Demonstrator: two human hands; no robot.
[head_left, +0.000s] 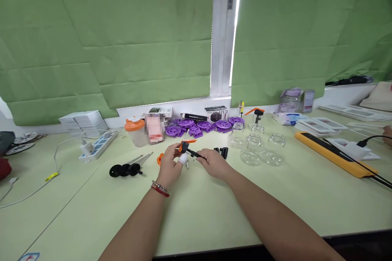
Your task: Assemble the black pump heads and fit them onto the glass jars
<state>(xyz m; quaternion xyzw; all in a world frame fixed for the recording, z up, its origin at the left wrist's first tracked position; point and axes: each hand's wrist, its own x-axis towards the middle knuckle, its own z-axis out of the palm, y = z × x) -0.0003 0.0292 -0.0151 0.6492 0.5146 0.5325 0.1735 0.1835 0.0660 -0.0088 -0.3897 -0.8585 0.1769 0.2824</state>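
Note:
My left hand (169,166) pinches a small orange-and-black lever part (184,145) just above the pale green table (196,212). One finger of that hand wears white tape, and a red bracelet circles the wrist. My right hand (212,162) grips the black rod end of the same part from the right. Beside my left hand lies an orange piece (159,159). A few black pieces (223,151) rest just beyond my right hand. To the left lie black discs on metal rods (128,167).
Several clear glass jars (256,149) stand to the right, one topped by an orange lever (256,113). Purple plastic wheels (204,126) lie at the back by small boxes. A power strip (97,146) sits left, an orange-edged strip (333,155) with a black cable right.

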